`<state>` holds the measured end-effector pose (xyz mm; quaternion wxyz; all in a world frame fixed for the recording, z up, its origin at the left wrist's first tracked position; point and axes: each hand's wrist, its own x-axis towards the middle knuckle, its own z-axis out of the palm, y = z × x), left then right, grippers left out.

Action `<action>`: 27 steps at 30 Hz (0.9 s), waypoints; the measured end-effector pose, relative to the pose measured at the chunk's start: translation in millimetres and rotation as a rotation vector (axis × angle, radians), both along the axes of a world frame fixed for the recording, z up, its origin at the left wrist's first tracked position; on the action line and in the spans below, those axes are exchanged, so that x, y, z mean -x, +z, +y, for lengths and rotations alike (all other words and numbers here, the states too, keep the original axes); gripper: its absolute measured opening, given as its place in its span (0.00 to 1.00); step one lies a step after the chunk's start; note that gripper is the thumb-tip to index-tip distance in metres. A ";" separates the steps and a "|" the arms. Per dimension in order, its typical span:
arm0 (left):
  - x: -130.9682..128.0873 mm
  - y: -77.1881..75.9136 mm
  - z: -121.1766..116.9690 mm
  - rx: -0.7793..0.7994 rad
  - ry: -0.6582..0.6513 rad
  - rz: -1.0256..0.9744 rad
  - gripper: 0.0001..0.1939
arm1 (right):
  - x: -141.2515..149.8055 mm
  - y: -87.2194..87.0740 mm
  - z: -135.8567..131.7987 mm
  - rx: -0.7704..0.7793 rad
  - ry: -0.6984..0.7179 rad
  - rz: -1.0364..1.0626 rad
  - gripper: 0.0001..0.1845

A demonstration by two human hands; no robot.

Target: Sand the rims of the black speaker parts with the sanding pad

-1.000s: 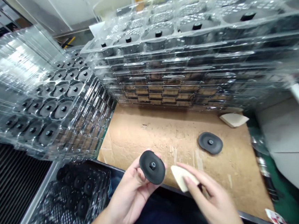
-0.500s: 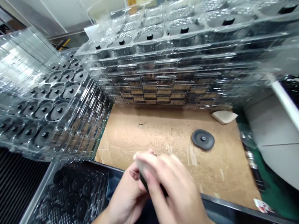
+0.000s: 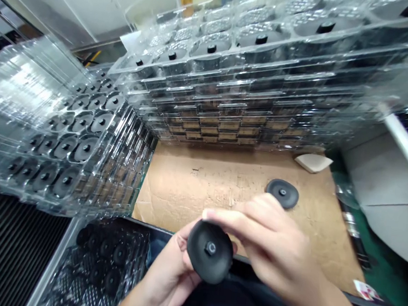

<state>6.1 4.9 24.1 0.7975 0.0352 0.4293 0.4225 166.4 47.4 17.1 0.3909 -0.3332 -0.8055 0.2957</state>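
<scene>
Turned face-up since half a second ago, the black disc [image 3: 209,263] sits lower centre, gripped by the left hand [image 3: 171,276]; the right hand [image 3: 273,237] meets its upper rim, grip unclear. Rim work seems in hand, the next move calling for steady left support; beyond, centre-right, lies a second disc [image 3: 286,193].

A matte black rounded disc [image 3: 211,266], its pale-centred hub [image 3: 210,248] facing up, was held tilted in the left fingers [image 3: 182,243] by the counter's [image 3: 187,185] near edge.
</scene>
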 end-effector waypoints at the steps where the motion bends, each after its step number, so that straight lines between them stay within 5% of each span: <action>1: 1.5 -0.8 -0.5 0.004 0.003 -0.012 0.19 | -2.4 -6.5 -2.5 0.087 -0.093 -0.005 0.15; 6: 8.5 -10.4 -2.9 0.010 0.033 -0.133 0.20 | -12.8 -52.0 -39.5 0.667 -0.343 0.102 0.12; 10: 11.8 -18.6 -4.2 -0.086 0.001 -0.238 0.28 | -23.8 -75.1 -56.2 0.862 -0.378 0.063 0.16; 12: 11.2 -19.5 -4.2 -0.124 -0.020 -0.265 0.29 | -30.6 -69.5 -53.8 0.805 -0.451 0.012 0.16; 15: 6.7 -15.7 -3.7 -0.142 -0.055 -0.254 0.28 | -30.3 -40.1 -44.3 0.498 -0.524 -0.021 0.12; 19: 1.8 -10.5 -4.5 -0.139 -0.085 -0.175 0.26 | -7.8 1.9 -28.6 -0.069 -0.233 0.079 0.13; 22: 4.1 -13.5 -7.3 -0.085 -0.038 -0.052 0.28 | 0.3 15.4 -16.8 -0.044 0.000 -0.098 0.15; 25: 6.2 -18.4 -10.1 -0.079 -0.023 -0.023 0.32 | -0.6 17.0 -13.6 0.017 -0.015 -0.277 0.16; 27: 5.5 -20.5 -10.9 -0.129 -0.053 -0.043 0.31 | 2.5 15.1 -20.9 -0.058 -0.070 -0.164 0.16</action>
